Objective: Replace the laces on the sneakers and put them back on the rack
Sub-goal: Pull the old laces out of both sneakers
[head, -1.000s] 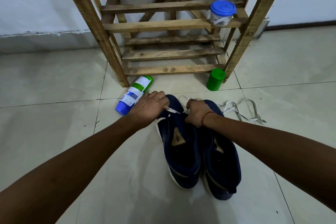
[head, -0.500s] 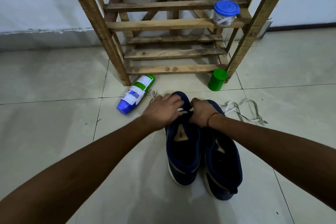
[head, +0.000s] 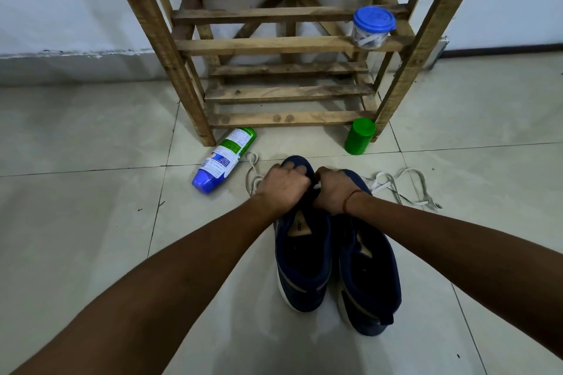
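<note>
The tan tongue patch on the left sneaker (head: 301,253) carries a logo too small to read, and the green-and-white label on the spray can (head: 224,160) lying by the rack (head: 274,46) is just as illegible. A clear blue-lidded jar (head: 372,27) on the rack's right end holds white strips, while the green jar (head: 359,136) on the floor (head: 91,222) hides its contents. The left sneaker stands on the floor against the right sneaker (head: 368,277), its toe covered by the left hand (head: 285,186) and right hand (head: 333,189), whose fingers are curled tight on a mostly hidden white lace (head: 317,185).
</note>
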